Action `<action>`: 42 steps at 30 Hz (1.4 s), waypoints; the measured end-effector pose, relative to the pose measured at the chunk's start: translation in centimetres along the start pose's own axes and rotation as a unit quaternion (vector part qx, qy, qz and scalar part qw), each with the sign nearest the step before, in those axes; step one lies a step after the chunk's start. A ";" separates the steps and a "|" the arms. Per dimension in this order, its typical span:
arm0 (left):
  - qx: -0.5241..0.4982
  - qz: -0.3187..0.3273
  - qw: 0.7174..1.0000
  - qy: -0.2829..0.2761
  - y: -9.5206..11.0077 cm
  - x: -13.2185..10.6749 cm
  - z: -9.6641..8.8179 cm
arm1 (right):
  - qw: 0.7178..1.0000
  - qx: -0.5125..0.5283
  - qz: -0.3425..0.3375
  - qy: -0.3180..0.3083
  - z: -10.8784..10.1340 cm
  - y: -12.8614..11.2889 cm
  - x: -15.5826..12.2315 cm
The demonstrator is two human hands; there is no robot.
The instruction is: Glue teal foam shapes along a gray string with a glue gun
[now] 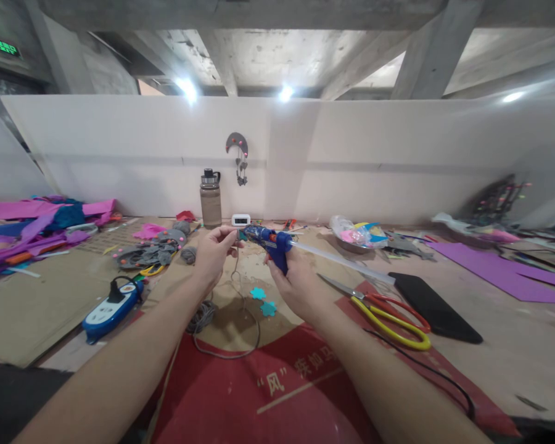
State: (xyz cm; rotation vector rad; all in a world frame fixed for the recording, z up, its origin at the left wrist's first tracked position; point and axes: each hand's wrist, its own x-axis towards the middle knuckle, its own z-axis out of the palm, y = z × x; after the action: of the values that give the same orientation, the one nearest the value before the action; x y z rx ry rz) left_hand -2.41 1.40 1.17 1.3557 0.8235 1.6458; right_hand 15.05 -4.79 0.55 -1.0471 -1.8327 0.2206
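Note:
My right hand [295, 285] grips a blue hot glue gun [272, 242] with a clear glue stick [337, 259] sticking out of its back toward the right. The nozzle points left at my left hand [215, 251], which pinches a thin grey cord [237, 271] near the gun's tip. The cord hangs down and loops over the table toward a small grey coil [202, 314]. Two teal foam flowers [263, 301] lie on the cardboard just below my hands.
Yellow-and-red scissors [388, 311] and a black phone [432, 305] lie at right. A blue-and-white power strip [111, 308] sits at left, near grey felt pieces [150, 251]. A brown bottle [211, 198], small clock [241, 219], purple foam sheets [499, 268] and pink scraps [37, 225] ring the table.

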 end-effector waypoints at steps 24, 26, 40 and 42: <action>0.005 -0.008 1.000 -0.003 0.0 0.0 0.0 | 1.000 -0.011 0.008 0.000 0.1 -0.1 0.0; 0.004 -0.009 1.000 -0.002 0.0 0.1 0.0 | 1.000 -0.006 0.001 0.000 0.2 0.0 0.0; -0.014 -0.020 1.000 0.010 0.2 0.1 -0.1 | 1.000 0.000 0.001 0.005 0.1 -0.1 -0.1; -0.015 -0.027 0.999 0.010 0.3 0.1 -0.1 | 1.000 0.005 0.009 0.008 0.1 0.0 -0.1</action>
State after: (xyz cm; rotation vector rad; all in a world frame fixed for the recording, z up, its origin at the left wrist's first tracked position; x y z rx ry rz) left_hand -2.61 1.38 1.45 1.2870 0.8379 1.6262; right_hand 14.95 -4.85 0.46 -1.0562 -1.8068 0.2312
